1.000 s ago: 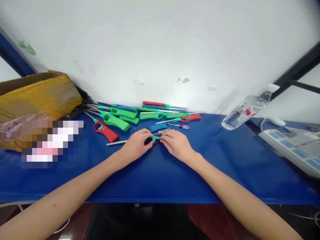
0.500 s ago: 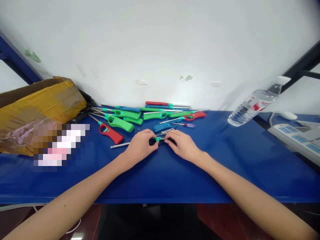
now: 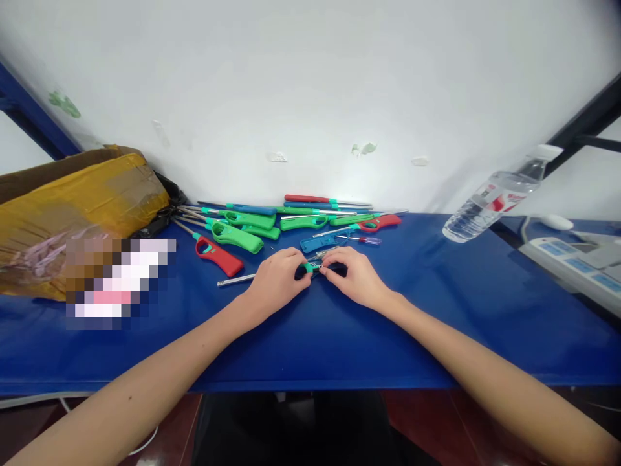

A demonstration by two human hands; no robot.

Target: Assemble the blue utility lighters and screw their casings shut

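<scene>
Blue table (image 3: 436,323): left hand (image 3: 276,281) and right hand (image 3: 352,278) both pinch one teal-collared lighter part (image 3: 310,267).

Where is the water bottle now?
In the head view, the water bottle stands at the far right of the blue table, near the wall.

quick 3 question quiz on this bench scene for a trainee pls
1. True or false: both hands meet on one small part with a teal collar.
2. Which lies nearest the left hand? A) the water bottle B) the metal rod C) the power strip
3. Fill in: the red lighter with a teal trigger lies on the ____ table cover.

Key
1. True: the left hand and right hand pinch the small part from either side.
2. B: the metal rod pokes out beside it; the water bottle and power strip lie far right.
3. Blue: the red lighter rests on the blue table cover.
</scene>
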